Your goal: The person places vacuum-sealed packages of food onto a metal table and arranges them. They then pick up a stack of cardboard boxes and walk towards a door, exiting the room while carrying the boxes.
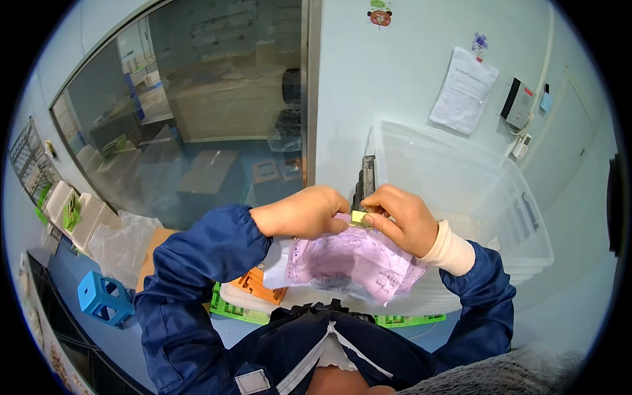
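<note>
Several pink printed sheets (pixel 342 257) hang in front of my chest, curling at their lower edge. At their top left, my left hand (pixel 308 212) pinches the edge between thumb and fingers. My right hand (pixel 405 220) is closed at the top edge, thumb and forefinger on a small yellow piece (pixel 357 217); whether it is a clip or a label I cannot tell. A white sheet (pixel 276 268) shows behind the pink ones at the left.
A large clear plastic bin (pixel 533 224) stands at the right by the wall. Beyond my hands is a dark upright stack (pixel 364 181). Orange slotted parts (pixel 259 284) lie below the papers, near a green slatted base (pixel 234 313). A blue stool (pixel 105 296) and white trays (pixel 95 220) are at the left.
</note>
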Demonstrator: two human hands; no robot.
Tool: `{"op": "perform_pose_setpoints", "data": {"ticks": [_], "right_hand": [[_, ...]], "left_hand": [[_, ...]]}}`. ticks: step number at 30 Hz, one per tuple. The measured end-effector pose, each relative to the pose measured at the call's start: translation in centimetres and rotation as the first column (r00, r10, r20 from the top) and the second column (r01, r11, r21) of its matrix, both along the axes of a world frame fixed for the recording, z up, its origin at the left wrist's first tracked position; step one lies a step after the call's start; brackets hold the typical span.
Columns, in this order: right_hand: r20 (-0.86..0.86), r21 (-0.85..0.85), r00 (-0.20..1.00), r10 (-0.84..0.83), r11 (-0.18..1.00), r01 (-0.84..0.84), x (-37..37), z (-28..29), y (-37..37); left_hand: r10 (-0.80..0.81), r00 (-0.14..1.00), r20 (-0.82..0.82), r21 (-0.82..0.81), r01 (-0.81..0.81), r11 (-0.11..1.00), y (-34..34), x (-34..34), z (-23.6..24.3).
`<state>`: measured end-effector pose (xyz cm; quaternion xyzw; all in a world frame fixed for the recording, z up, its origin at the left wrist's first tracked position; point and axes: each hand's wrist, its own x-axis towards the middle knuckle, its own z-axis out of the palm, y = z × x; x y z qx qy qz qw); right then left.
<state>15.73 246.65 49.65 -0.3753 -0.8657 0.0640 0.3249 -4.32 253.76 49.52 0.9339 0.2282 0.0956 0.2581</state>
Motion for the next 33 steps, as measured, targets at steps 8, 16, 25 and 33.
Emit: {"op": "perform_pose_setpoints", "data": {"ticks": [8,16,25,33], "right_hand": [[-0.039,-0.253,0.997,0.073,0.964,-0.080,1.3,-0.7,0.9],[0.092,-0.008,0.993,-0.080,0.997,0.081,2.6,1.6,1.4],[0.131,0.638,0.988,-0.081,0.769,-0.021,2.1,4.9,1.8],[-0.137,0.672,0.943,-0.302,0.671,0.313,6.6,8.2,10.0]], "left_hand": [[0.012,1.000,0.005,0.153,-0.013,0.988,-0.6,-0.7,0.6],[-0.005,0.957,0.290,0.755,-0.226,0.615,-0.9,-1.5,2.0],[-0.206,0.915,0.346,0.937,-0.348,0.024,-3.1,-2.0,1.5],[-0.187,0.861,0.473,0.880,-0.453,0.141,-2.3,-3.0,0.5]]}}
